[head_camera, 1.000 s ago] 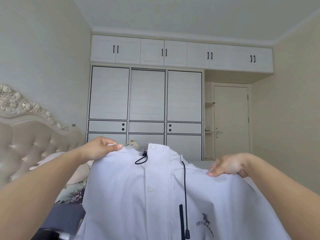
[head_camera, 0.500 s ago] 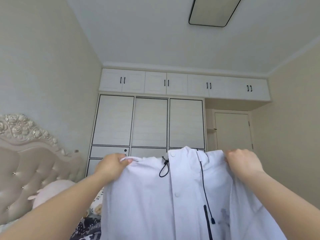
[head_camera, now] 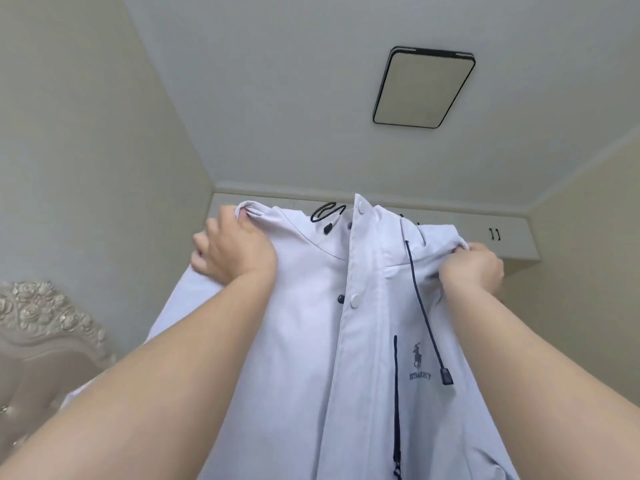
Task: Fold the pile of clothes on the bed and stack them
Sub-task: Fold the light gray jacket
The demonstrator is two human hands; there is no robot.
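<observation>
I hold the jacket point(head_camera: 311, 341) up high in front of me, a shoulder in each of my hands, so it hangs straight and I can see its front before folding. My left hand point(head_camera: 232, 251) bunches the cloth at one shoulder, fingers curled round it; my right hand point(head_camera: 474, 265) pinches the other shoulder the same way. Between my hands the collar stands up, and the snaps point(head_camera: 355, 301) run down the middle. A drawstring point(head_camera: 424, 313) dangles below my right hand. Holding it by both shoulders keeps the sleeves falling evenly, I think. The headboard point(head_camera: 45, 327) lies beyond my left arm.
</observation>
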